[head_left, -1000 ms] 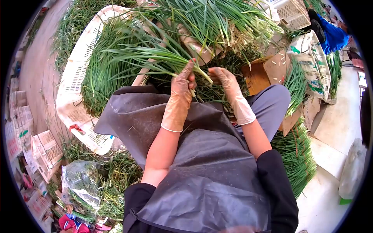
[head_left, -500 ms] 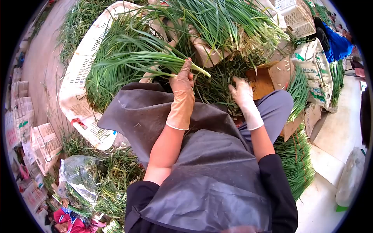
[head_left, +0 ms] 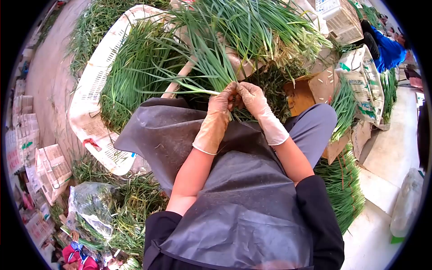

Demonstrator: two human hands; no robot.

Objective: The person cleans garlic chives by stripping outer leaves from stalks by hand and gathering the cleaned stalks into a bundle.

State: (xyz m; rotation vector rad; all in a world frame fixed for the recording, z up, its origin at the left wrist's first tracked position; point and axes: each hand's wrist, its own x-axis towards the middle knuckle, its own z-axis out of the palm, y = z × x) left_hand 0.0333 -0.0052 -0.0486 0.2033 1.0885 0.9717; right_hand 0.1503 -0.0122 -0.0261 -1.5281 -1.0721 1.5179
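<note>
My left hand (head_left: 220,100), in a stained pale glove, grips a small bunch of garlic chives (head_left: 215,65) near the stem ends. The leaves fan up and away from me, and one stalk sticks out to the left. My right hand (head_left: 253,100), also gloved, meets the left at the stems with its fingers pinched on the bunch; the exact contact is partly hidden. Beyond the hands, a large heap of garlic chives (head_left: 265,27) lies with its pale ends to the right. More chives (head_left: 135,72) fill the white crate (head_left: 86,96) on the left.
A dark apron (head_left: 243,202) covers my lap. An open cardboard box (head_left: 320,87) stands by my right knee, near bundled chives (head_left: 339,189). Leaf scraps and a clear plastic bag (head_left: 92,200) lie at lower left. A person in blue (head_left: 390,49) sits at upper right.
My right hand has come up from the leaf scraps by the box to meet the left at the stems. The bunch has swung from pointing left to pointing upward.
</note>
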